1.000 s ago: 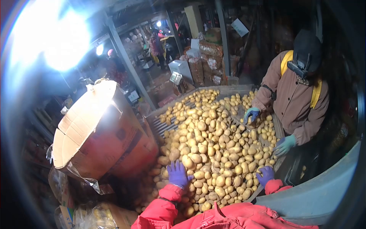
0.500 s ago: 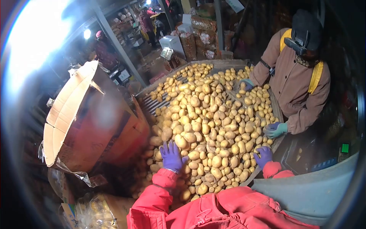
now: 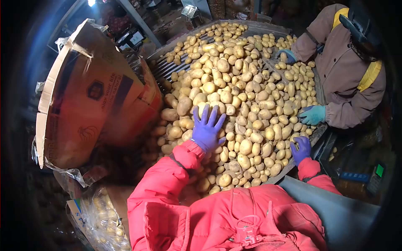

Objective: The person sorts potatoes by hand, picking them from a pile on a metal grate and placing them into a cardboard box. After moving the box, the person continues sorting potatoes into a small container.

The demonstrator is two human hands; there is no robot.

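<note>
A large heap of potatoes (image 3: 251, 100) covers a table with metal slats (image 3: 167, 67) showing at its left part. My left hand (image 3: 207, 129), in a purple glove, lies on the heap with its fingers spread and holds nothing. At the right edge of the heap is my right hand (image 3: 300, 149), also purple-gloved, its fingers curled and apart over small potatoes. Whether a potato is under the right fingers is hard to see, but none shows in them.
A co-worker (image 3: 347, 71) leans over the right side, with gloved hands on the potatoes. A big open cardboard box (image 3: 96, 100) stands tilted at left. Bagged potatoes (image 3: 106, 217) lie lower left. A scale (image 3: 189, 11) is at the back, a green-lit device (image 3: 376, 178) at right.
The view has tilted down. My left hand has moved up and right over the heap, fingers still spread. My right hand remains at the right edge, and the co-worker's hands stay on the potatoes.
</note>
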